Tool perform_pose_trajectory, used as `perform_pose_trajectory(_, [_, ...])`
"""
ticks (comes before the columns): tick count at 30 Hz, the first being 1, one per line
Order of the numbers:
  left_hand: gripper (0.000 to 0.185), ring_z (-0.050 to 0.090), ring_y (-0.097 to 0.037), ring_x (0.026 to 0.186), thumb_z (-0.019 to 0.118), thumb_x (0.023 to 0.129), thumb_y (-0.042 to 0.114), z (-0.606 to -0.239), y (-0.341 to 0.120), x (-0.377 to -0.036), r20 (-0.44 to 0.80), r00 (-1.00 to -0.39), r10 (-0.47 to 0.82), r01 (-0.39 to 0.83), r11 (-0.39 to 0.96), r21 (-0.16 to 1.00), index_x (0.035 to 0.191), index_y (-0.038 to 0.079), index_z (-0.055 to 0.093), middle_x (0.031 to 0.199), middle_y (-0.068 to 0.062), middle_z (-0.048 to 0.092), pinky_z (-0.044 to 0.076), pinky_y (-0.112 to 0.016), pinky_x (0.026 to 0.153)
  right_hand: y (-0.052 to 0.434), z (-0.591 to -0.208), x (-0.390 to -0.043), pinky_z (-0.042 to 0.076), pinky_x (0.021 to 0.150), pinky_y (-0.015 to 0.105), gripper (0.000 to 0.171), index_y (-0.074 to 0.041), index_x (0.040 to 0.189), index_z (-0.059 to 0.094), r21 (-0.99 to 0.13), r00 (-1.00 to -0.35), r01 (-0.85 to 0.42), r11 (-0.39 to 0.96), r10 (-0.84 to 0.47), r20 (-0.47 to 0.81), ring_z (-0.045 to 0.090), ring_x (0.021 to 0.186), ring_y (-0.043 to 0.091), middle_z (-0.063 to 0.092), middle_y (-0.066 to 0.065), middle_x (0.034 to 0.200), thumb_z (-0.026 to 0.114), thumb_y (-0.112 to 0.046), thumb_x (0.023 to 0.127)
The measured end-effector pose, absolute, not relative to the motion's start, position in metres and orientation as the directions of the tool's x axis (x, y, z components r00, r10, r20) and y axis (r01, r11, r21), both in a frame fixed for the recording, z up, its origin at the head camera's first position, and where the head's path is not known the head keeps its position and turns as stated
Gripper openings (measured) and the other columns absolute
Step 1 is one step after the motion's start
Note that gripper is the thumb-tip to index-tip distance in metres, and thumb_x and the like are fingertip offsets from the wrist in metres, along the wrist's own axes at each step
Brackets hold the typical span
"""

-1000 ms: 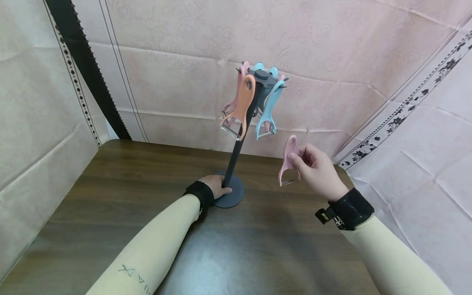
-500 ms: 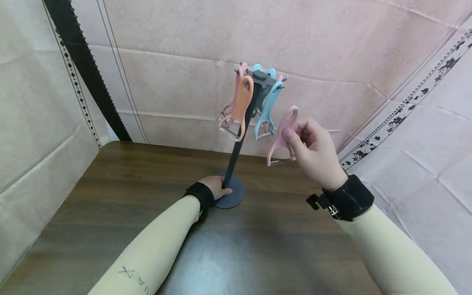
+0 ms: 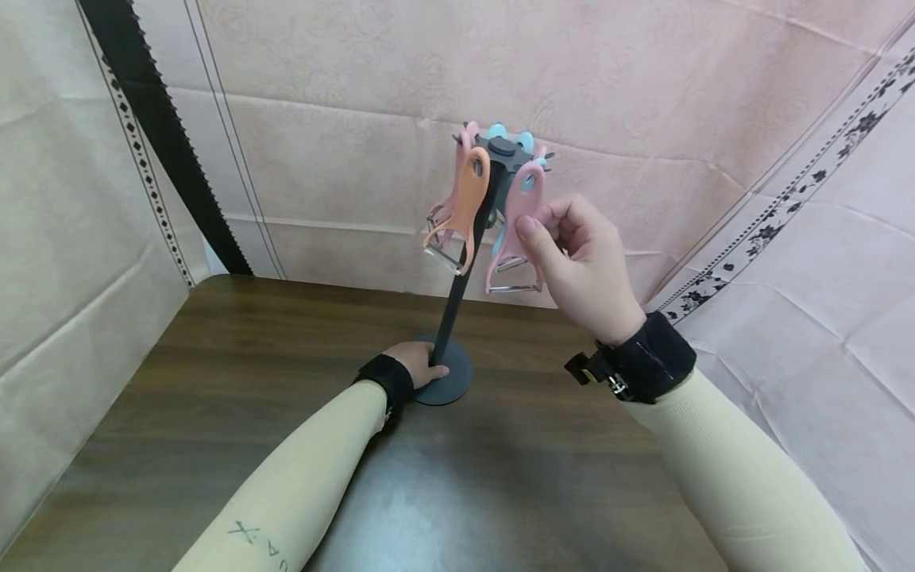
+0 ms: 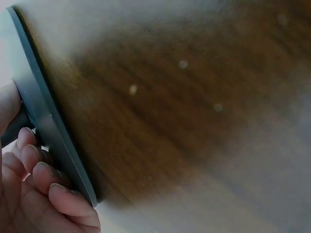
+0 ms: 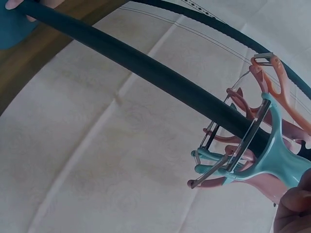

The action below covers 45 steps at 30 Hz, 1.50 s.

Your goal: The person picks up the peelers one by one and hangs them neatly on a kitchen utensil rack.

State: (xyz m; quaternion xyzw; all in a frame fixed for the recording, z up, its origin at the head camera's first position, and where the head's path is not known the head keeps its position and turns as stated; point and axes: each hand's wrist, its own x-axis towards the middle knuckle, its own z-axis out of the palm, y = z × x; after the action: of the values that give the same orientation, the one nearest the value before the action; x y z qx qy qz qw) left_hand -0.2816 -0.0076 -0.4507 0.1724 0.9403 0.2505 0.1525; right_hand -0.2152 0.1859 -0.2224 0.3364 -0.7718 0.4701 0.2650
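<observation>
Forearms in cream sleeves come in nearest me, both w/ black wrist straps, over the dark wood bench [image 3: 214, 381]. My left hand [image 3: 418, 362] sits down at the foot of the peeler stand [image 3: 457, 302], fingers [image 4: 46, 177] curled over the rim of its round grey base [image 3: 452, 375]; the left wrist view shows those fingers wrapped on the base edge, thumb on the other side, so it's grasping the base. The base lies flat on the bench, approx mid-bench toward the back edge.

My right hand [image 3: 579, 266] is raised, well above the bench, just right of the stand's top. It pinches a pink peeler [image 3: 516, 230] btwn thumb and fingers, blade end down, the handle's hole up at the stand's head [image 3: 503, 151], right by a hook. Can't tell if the hole is on the hook or only against it. A blue peeler [image 5: 265, 160] hangs directly behind the pink one, mostly hidden in the head view, clear in the right wrist view. An orange peeler [image 3: 463, 210] hangs on the left side of the pole, another pink one behind it.

Beyond the bench: pale pink cloth backdrop [image 3: 343, 103] w/ a black strip [image 3: 164, 143] at left.
</observation>
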Motion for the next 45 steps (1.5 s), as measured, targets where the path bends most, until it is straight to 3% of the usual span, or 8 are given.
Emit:
perform_pose_trajectory(9, [0.043,0.061,-0.021,0.099,0.063,0.094,0.039,-0.455,-0.007,-0.284,-0.183,-0.898,0.4,0.256,0.814,0.521,0.123,0.008,0.063,0.105,-0.004,0.069,0.045,-0.043,0.091,0.184,-0.223,-0.218,0.033,0.042,0.025,0.012,0.005,0.092,0.056,-0.593,-0.666,-0.742,0.312,-0.245,0.705,0.045,0.045,0.018,0.051,0.011,0.062,0.061,-0.005,0.094])
perform_pose_trajectory(18, [0.041,0.061,-0.02,0.097,0.063,0.094,0.04,-0.456,-0.004,-0.284,-0.197,-0.899,0.391,0.246,0.823,0.513,0.121,0.009,0.064,0.103,-0.003,0.069,0.045,-0.042,0.091,0.171,-0.213,-0.203,0.033,0.043,0.024,0.011,0.011,0.09,0.051,-0.588,-0.658,-0.752,0.3,-0.273,0.702,0.044,0.046,0.017,0.049,0.012,0.061,0.056,0.003,0.095])
perform_pose_trajectory(28, [0.044,0.061,-0.022,0.103,0.063,0.094,0.039,-0.455,-0.001,-0.285,-0.194,-0.899,0.393,0.245,0.819,0.519,0.125,0.008,0.063,0.109,-0.005,0.069,0.044,-0.043,0.093,0.184,-0.224,-0.221,0.032,0.043,0.026,0.013,0.004,0.094,0.055,-0.617,-0.696,-0.716,0.326,-0.26,0.67,0.045,0.048,0.018,0.05,0.01,0.063,0.06,-0.007,0.095])
perform_pose_trajectory(37, [0.044,0.061,-0.021,0.1,0.063,0.094,0.038,-0.449,-0.002,-0.282,-0.199,-0.893,0.404,0.25,0.812,0.527,0.125,0.008,0.063,0.107,-0.005,0.069,0.045,-0.043,0.092,0.175,-0.212,-0.204,0.034,0.044,0.025,0.014,0.01,0.091,0.053,-0.627,-0.71,-0.701,0.34,-0.257,0.655,0.045,0.048,0.019,0.05,0.012,0.062,0.058,-0.002,0.095])
perform_pose_trajectory(45, [0.05,0.062,-0.022,0.107,0.063,0.093,0.042,-0.47,-0.001,-0.296,-0.177,-0.889,0.423,0.281,0.807,0.519,0.13,0.009,0.061,0.112,-0.005,0.069,0.046,-0.041,0.092,0.177,-0.216,-0.204,0.035,0.046,0.025,0.013,0.01,0.092,0.054,-0.616,-0.717,-0.692,0.376,-0.262,0.646,0.046,0.05,0.017,0.051,0.017,0.063,0.059,-0.001,0.094])
